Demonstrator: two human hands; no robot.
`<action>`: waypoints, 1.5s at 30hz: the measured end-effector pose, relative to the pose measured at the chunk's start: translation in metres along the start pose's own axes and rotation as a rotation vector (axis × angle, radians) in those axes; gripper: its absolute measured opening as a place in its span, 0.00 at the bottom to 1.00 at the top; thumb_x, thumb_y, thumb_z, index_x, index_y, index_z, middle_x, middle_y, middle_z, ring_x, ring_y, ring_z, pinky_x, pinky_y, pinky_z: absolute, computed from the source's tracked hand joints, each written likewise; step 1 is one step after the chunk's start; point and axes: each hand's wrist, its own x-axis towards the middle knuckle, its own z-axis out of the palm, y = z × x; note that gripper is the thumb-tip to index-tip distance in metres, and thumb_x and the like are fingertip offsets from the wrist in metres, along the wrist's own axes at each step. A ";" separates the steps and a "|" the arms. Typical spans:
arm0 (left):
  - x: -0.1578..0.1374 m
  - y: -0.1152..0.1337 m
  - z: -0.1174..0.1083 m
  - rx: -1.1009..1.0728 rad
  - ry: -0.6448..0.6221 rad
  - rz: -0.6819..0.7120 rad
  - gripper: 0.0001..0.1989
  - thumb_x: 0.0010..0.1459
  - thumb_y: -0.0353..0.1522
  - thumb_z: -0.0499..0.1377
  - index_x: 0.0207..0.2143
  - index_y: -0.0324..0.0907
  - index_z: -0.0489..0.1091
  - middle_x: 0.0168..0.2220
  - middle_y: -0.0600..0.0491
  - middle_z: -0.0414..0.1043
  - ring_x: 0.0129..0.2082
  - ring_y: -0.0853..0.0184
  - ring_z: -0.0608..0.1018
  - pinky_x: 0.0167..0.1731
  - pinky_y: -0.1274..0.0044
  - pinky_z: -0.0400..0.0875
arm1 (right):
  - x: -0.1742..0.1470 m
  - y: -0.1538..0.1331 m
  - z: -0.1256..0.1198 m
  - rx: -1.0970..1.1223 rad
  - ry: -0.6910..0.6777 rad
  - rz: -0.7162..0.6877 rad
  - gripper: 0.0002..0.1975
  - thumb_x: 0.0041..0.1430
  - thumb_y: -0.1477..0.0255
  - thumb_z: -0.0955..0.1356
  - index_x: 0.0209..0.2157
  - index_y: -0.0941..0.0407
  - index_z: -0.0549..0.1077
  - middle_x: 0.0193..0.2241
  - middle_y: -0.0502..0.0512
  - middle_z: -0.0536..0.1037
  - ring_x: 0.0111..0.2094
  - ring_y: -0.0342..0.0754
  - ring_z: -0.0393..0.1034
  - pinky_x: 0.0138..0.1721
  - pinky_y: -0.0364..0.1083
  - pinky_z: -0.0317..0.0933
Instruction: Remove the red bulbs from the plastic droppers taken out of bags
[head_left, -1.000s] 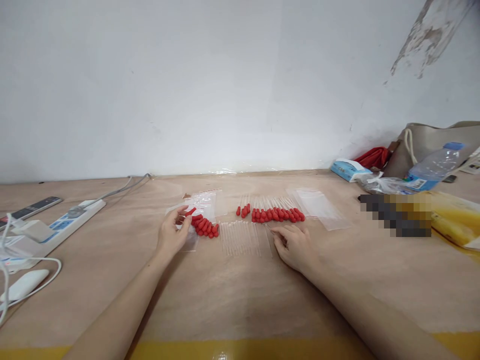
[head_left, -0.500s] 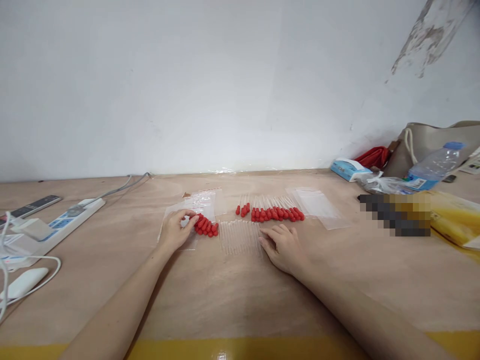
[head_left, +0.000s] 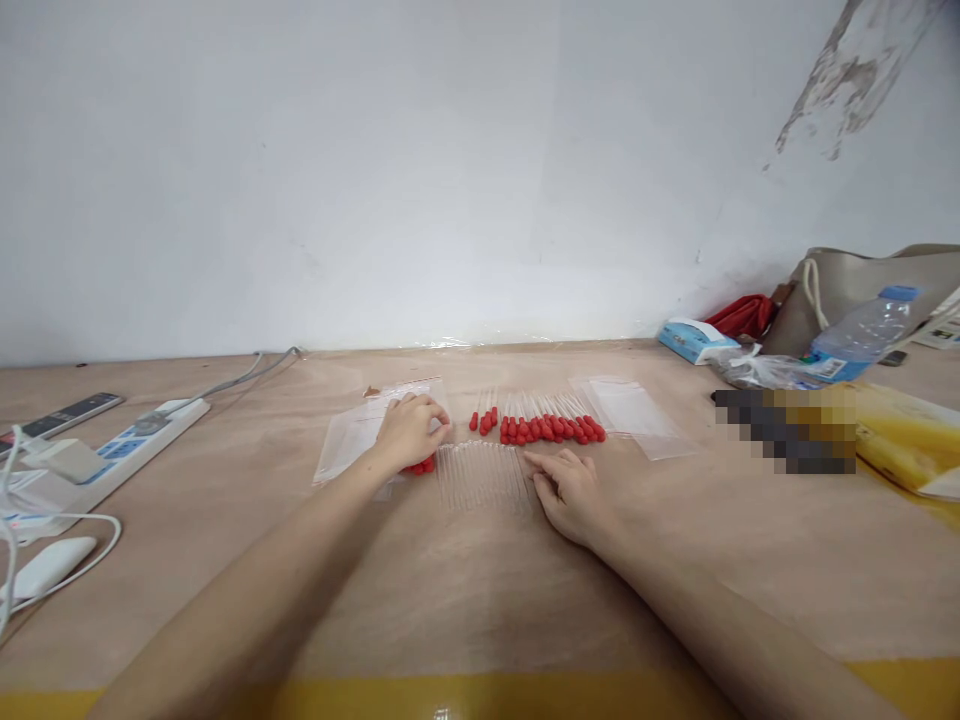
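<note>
Since half a second ago, the left hand (head_left: 411, 430) has been shifted rightward and toward the wall (head_left: 375, 180), and the heap of red rubber bulbs (head_left: 424, 465) is now mostly hidden by it. Below the wall, a wood-coloured tabletop (head_left: 465, 590) is seen. With the left hand, thumb and forefinger are held close to each other; whether something is pinched cannot be told. With the right hand (head_left: 574, 495), bent fingers are placed just beside the right end of a row of thin clear tubes (head_left: 480, 478); whether one is gripped also cannot be told. Plastic zip bags (head_left: 345, 440) are laid near the left hand. Behind the tubes, red-bulbed droppers (head_left: 551, 429) are lined up, their thin ends directed to the wall. A few bulbs are left visible just beside the left end of the tubes.
</note>
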 end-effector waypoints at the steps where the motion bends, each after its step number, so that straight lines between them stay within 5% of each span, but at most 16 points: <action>1: 0.009 0.005 0.002 0.003 -0.082 -0.007 0.10 0.49 0.39 0.55 0.28 0.45 0.73 0.37 0.50 0.72 0.41 0.57 0.68 0.42 0.67 0.57 | 0.000 0.001 0.000 0.008 0.005 0.006 0.16 0.54 0.76 0.59 0.43 0.52 0.70 0.28 0.52 0.75 0.33 0.47 0.65 0.36 0.47 0.50; 10: 0.049 0.015 0.030 -0.048 -0.278 -0.121 0.09 0.41 0.39 0.59 0.18 0.44 0.71 0.19 0.54 0.71 0.29 0.61 0.73 0.41 0.68 0.58 | 0.000 0.007 -0.001 0.088 -0.035 0.071 0.16 0.54 0.76 0.59 0.43 0.52 0.70 0.28 0.51 0.76 0.32 0.48 0.64 0.36 0.49 0.51; 16: 0.041 0.017 0.026 -0.069 -0.166 -0.223 0.11 0.46 0.38 0.55 0.19 0.42 0.71 0.20 0.53 0.72 0.28 0.63 0.73 0.39 0.69 0.59 | -0.001 0.008 0.001 0.074 -0.044 0.018 0.18 0.53 0.77 0.60 0.46 0.52 0.68 0.32 0.51 0.76 0.35 0.47 0.65 0.38 0.49 0.52; 21: 0.017 0.011 0.009 -0.075 -0.003 -0.234 0.09 0.48 0.35 0.54 0.25 0.43 0.72 0.34 0.51 0.73 0.39 0.59 0.71 0.40 0.70 0.60 | -0.001 0.003 -0.003 0.085 -0.100 -0.026 0.19 0.55 0.76 0.59 0.49 0.51 0.65 0.35 0.52 0.76 0.38 0.47 0.64 0.41 0.50 0.51; 24: -0.006 0.004 0.003 -0.111 0.142 -0.146 0.07 0.49 0.34 0.54 0.26 0.42 0.70 0.34 0.51 0.72 0.40 0.61 0.71 0.41 0.70 0.60 | -0.001 -0.001 -0.010 0.079 -0.170 -0.052 0.21 0.55 0.66 0.63 0.52 0.50 0.62 0.38 0.54 0.74 0.40 0.49 0.63 0.42 0.52 0.50; 30: -0.054 0.003 0.009 -0.175 0.392 0.083 0.06 0.52 0.31 0.54 0.28 0.42 0.70 0.33 0.52 0.70 0.36 0.65 0.71 0.39 0.70 0.58 | 0.001 -0.002 -0.013 0.051 -0.243 -0.068 0.43 0.35 0.48 0.69 0.53 0.51 0.60 0.45 0.58 0.70 0.45 0.55 0.60 0.44 0.54 0.49; 38: -0.075 0.006 0.029 -0.255 0.427 0.216 0.04 0.54 0.30 0.55 0.30 0.42 0.70 0.32 0.52 0.69 0.35 0.66 0.71 0.38 0.70 0.59 | 0.002 -0.002 -0.010 0.086 -0.242 -0.043 0.33 0.45 0.55 0.68 0.53 0.49 0.59 0.45 0.56 0.70 0.46 0.52 0.61 0.45 0.54 0.50; 41: -0.076 0.007 0.028 -0.249 0.398 0.244 0.05 0.54 0.30 0.54 0.30 0.42 0.70 0.32 0.52 0.69 0.35 0.66 0.70 0.37 0.70 0.59 | 0.002 0.003 -0.011 0.159 -0.220 -0.012 0.39 0.41 0.54 0.70 0.55 0.49 0.57 0.45 0.56 0.69 0.46 0.53 0.61 0.46 0.55 0.51; 45: -0.079 0.010 0.026 -0.226 0.356 0.320 0.06 0.55 0.29 0.53 0.32 0.43 0.70 0.33 0.52 0.69 0.35 0.66 0.69 0.37 0.70 0.58 | 0.002 0.010 -0.015 0.258 -0.016 -0.038 0.47 0.39 0.55 0.71 0.58 0.52 0.48 0.50 0.60 0.62 0.47 0.53 0.61 0.45 0.52 0.56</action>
